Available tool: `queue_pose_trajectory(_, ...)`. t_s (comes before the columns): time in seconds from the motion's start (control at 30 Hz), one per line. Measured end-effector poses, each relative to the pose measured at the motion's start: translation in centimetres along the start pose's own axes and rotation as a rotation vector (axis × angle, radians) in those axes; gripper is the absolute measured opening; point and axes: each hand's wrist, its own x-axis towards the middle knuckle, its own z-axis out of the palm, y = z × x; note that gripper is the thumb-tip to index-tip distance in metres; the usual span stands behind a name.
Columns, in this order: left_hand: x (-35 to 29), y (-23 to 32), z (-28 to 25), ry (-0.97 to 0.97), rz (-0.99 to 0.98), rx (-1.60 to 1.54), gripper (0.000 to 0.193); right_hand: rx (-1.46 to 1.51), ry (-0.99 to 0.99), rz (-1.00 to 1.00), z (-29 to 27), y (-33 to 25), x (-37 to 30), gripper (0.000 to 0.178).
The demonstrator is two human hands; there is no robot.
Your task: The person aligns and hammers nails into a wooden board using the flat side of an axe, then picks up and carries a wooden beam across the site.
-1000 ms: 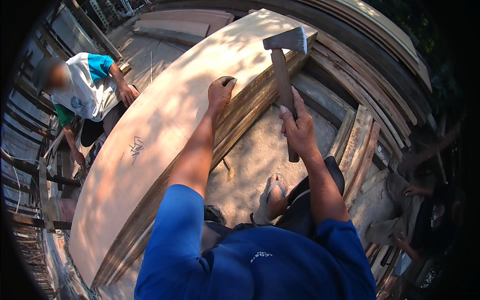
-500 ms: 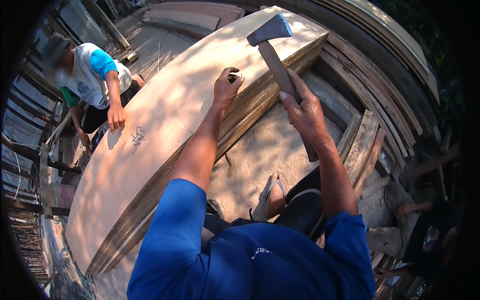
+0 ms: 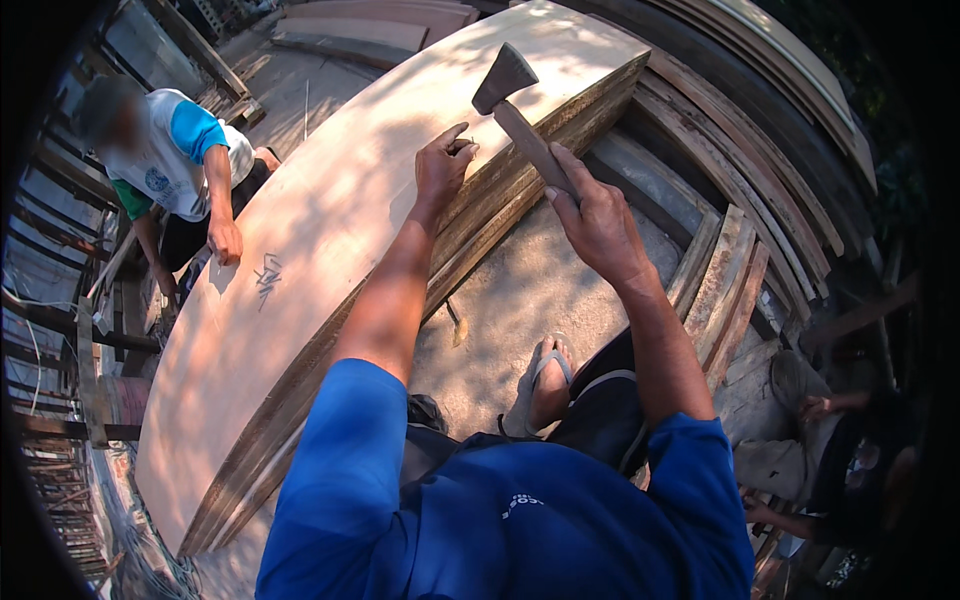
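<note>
Hatchet up, nail pinned at the plank's edge.

My right hand [image 3: 598, 222] is clamped on the hatchet [image 3: 520, 110] handle, head raised just above my left hand [image 3: 440, 170], whose fingers pinch what looks like a nail on the big curved plank [image 3: 300, 260]. I judge a short, straight tap is due. Plank's edge falls away right; a co-worker [image 3: 175, 165] leans on the far side.

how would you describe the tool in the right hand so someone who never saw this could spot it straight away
Find the long pale wooden panel running through the middle of the picture, and follow its near edge to the far end. There the right hand grips a hatchet by its wooden handle, the head raised close to the left hand resting on the panel's edge. Its dark wedge-shaped metal head sets it apart from the planks all around.
</note>
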Motion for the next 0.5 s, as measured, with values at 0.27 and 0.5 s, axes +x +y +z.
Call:
queue_pose_trajectory(0.27, -0.2, 0.4, -0.4, -0.022, 0.019, 0.057, 0.054, -0.164, -0.070, 0.107, 0.7, -2.6, 1.5, 0.051)
queue_pose_trajectory(0.5, -0.7, 1.7, -0.2, 0.024, 0.160, 0.079, 0.046, -0.227, -0.171, 0.125, 0.0, -0.9, 1.1, 0.051)
